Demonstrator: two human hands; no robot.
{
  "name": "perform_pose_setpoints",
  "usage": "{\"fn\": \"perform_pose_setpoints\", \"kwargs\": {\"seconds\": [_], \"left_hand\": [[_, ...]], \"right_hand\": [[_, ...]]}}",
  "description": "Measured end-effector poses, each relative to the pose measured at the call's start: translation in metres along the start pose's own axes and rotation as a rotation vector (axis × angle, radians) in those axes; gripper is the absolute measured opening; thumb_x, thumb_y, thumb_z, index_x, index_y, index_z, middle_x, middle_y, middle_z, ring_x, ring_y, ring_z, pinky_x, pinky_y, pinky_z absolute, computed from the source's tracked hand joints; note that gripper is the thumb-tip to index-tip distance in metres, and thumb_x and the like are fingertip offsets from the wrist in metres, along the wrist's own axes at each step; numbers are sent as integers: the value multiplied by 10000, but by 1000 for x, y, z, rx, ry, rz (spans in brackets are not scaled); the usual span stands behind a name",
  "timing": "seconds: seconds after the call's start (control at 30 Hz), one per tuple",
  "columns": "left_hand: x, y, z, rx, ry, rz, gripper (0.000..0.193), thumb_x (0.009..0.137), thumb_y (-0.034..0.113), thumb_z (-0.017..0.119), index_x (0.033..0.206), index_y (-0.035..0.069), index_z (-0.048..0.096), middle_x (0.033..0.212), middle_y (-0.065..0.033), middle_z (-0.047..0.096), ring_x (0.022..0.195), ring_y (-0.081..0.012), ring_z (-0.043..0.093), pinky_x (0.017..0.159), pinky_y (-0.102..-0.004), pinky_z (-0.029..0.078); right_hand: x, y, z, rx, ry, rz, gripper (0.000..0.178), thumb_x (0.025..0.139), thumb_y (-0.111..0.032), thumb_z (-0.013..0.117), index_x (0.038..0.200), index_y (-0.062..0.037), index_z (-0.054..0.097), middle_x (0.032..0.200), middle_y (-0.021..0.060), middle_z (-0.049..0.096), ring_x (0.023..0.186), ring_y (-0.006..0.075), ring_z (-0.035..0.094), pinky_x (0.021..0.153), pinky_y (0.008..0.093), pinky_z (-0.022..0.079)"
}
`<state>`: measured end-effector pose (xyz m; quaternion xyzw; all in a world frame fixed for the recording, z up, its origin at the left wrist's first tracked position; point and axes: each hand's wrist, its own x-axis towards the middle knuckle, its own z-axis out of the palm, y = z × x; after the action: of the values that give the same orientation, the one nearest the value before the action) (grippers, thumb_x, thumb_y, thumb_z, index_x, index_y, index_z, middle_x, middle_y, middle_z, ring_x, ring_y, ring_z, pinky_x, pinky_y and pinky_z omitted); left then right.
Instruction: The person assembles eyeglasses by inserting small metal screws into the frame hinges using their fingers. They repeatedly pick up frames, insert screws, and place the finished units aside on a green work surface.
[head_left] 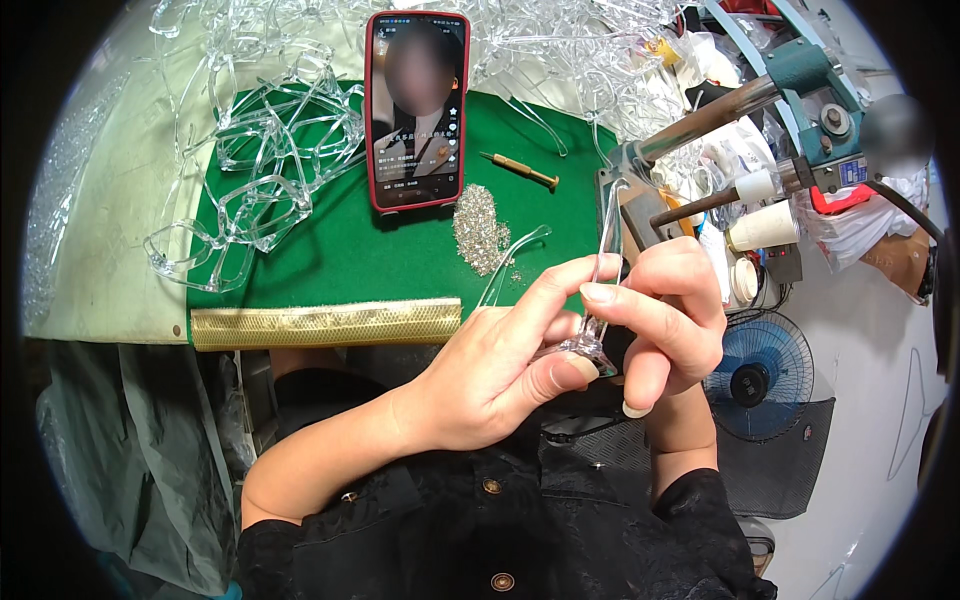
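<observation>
Above the near edge of the green mat (320, 265), both my hands grip one clear eyeglass frame (590, 335). My left hand (500, 375) pinches the front of it between thumb and fingers. Fingers of my right hand (665, 320) close on the frame near a hinge, where one temple arm rises upright. The other temple arm sticks out beyond my left hand. My fingers cover much of the frame front. Just past my hands lies a pile of tiny metal screws (482, 230), and a small brass screwdriver (520, 170) rests farther back.
A phone in a red case (417, 110) stands propped on the mat. Clear eyeglass frames (270, 190) heap up at left and along the back. A gold mesh strip (325, 322) edges the table. At right stand a teal hand press (825, 115) and a blue fan (757, 375).
</observation>
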<state>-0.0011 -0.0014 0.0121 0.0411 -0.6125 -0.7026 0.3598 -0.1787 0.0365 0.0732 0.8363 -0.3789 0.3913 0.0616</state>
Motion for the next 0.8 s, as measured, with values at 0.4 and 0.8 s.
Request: {"fn": "perform_pose_setpoints", "kwargs": {"seconds": [0.4, 0.8], "left_hand": [[-3, 5, -1, -83, -19, -96, 841, 902, 608, 489, 1464, 33, 241, 895, -106, 648, 816, -226, 649, 735, -293, 486], [-3, 6, 0, -112, -8, -116, 947, 865, 685, 480, 1471, 5, 221, 894, -84, 593, 787, -128, 585, 713, -267, 476]], "right_hand": [[-4, -8, -6, -44, 7, 9, 610, 772, -656, 505, 1000, -144, 745, 840, -3, 488, 693, 159, 507, 606, 288, 438], [-1, -10, -7, -111, -17, 60, 623, 762, -664, 502, 1006, -144, 743, 846, -2, 487, 701, 163, 513, 592, 294, 430]]}}
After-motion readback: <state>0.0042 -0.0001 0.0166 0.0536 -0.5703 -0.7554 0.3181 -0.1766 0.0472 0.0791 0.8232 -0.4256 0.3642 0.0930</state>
